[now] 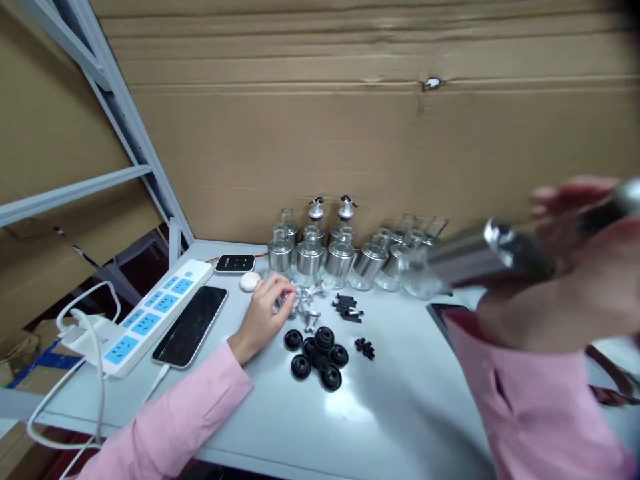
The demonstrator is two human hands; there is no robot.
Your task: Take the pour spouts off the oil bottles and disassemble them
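My left hand (267,310) is at a pile of small silver pourer parts (307,307), fingers curled toward the thumb; what lies between the fingertips is hidden. At the right, my right hand (565,280) is raised above the table and smeared by motion. It grips a tilted bottle with a metal sleeve (465,257), its clear glass end toward the left. A blurred dark and silver piece (610,207) also shows by that hand. Near my left hand lie black round stoppers (324,339), short black tubes (346,303) and tiny black parts (365,348).
Several metal-sleeved glass bottles (309,257) stand along the cardboard wall (300,133); two at the back carry pourers (346,208). At the left are a power strip (150,317), a phone (191,327), a small black-faced device (235,264) and a white round object (249,281).
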